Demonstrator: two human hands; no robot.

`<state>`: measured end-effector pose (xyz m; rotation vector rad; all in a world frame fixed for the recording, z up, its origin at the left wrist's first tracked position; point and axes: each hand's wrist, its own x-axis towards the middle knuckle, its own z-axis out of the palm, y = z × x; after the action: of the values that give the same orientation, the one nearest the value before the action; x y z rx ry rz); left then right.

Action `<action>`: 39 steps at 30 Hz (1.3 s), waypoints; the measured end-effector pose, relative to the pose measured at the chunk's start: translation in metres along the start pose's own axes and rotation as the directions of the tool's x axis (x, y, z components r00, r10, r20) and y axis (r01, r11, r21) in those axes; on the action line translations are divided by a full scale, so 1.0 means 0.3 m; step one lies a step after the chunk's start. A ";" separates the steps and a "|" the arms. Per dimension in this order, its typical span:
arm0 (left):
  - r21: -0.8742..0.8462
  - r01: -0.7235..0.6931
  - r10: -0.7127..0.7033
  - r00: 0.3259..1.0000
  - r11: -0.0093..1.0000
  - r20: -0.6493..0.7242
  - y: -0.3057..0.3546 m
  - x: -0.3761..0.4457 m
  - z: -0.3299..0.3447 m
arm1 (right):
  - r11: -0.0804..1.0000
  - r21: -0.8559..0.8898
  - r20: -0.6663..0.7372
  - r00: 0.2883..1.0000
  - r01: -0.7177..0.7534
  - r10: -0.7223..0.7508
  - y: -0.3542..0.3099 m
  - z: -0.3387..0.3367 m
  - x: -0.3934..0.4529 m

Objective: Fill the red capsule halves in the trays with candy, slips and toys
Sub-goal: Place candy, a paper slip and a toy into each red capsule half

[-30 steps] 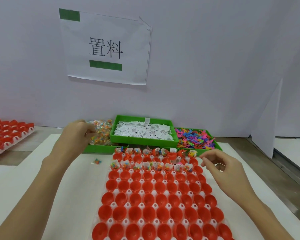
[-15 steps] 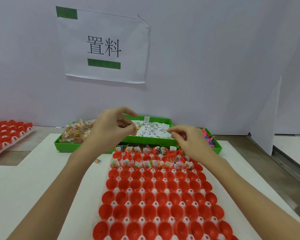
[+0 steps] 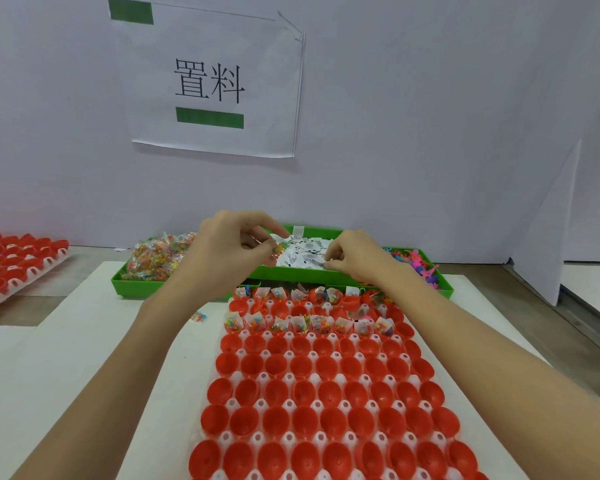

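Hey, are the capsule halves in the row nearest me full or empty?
Empty. The nearest row of capsule halves shows bare red bottoms; only the far rows hold candy.

Two bare forearms, no sleeves, no jewellery

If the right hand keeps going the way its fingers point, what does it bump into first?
Most likely the white paper slips in the middle green tray. The right hand already has its fingertips curled down among them, though whether they touch is unclear.
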<state>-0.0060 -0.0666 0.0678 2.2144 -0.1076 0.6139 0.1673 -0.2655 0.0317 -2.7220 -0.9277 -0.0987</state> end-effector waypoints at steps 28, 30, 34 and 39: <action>0.047 0.021 -0.024 0.998 0.999 0.050 0.008 -0.010 0.036 | 0.916 0.370 -0.071 0.979 -0.151 0.191 -0.012 0.012 -0.078; 0.051 0.024 -0.027 0.998 0.998 0.053 0.007 -0.011 0.038 | 0.925 0.331 -0.053 0.975 -0.185 0.214 -0.002 0.000 -0.068; 0.063 0.022 -0.026 0.998 0.998 0.060 0.005 -0.009 0.043 | 0.874 0.398 0.009 0.954 -0.279 0.300 0.003 -0.018 -0.049; 0.056 0.029 -0.032 0.998 0.998 0.051 0.003 -0.010 0.041 | 0.862 0.424 0.038 0.956 -0.279 0.291 -0.011 -0.028 -0.050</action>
<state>-0.0041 -0.0766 0.0603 2.2818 -0.0846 0.5487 0.1534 -0.2741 0.0382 -2.4010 -0.4564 0.1124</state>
